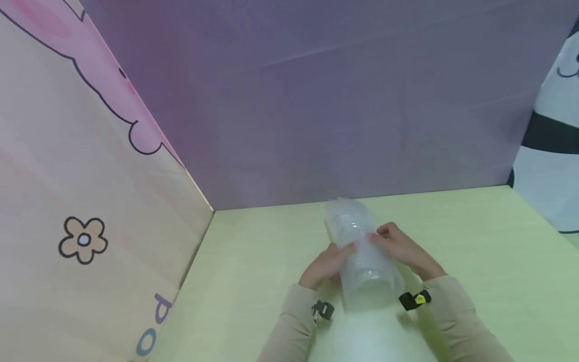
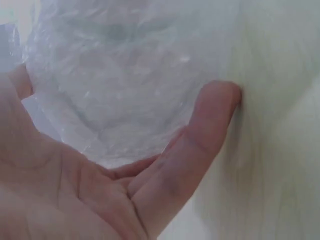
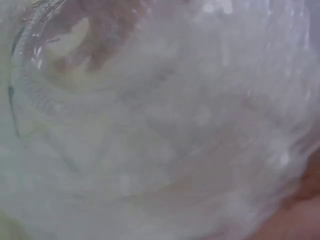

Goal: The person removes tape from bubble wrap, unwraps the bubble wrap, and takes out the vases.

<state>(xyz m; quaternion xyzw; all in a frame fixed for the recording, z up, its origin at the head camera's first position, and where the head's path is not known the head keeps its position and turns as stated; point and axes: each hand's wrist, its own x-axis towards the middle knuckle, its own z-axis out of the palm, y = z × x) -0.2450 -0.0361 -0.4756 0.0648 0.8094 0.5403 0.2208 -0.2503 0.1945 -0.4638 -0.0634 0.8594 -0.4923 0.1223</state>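
A cylinder-shaped bundle in clear bubble wrap (image 1: 367, 261) lies on the table, its long side pointing away from me. What is inside is blurred by the wrap; a curved, glassy rim shows through in the right wrist view. My left hand (image 1: 326, 264) holds the bundle's left side, thumb on top. In the left wrist view, that hand's fingers (image 2: 175, 170) curl under and around the bubble wrap (image 2: 120, 75). From the right, my right hand (image 1: 402, 249) grips the upper side; bubble wrap (image 3: 165, 150) fills the right wrist view and hides most of that hand.
The pale yellow-green table (image 1: 253, 261) extends on both sides of the bundle. A purple panel (image 1: 316, 110) stands along the back edge, close to the bundle's far end. Printed panels rise at the left (image 1: 113, 201) and right (image 1: 549, 166).
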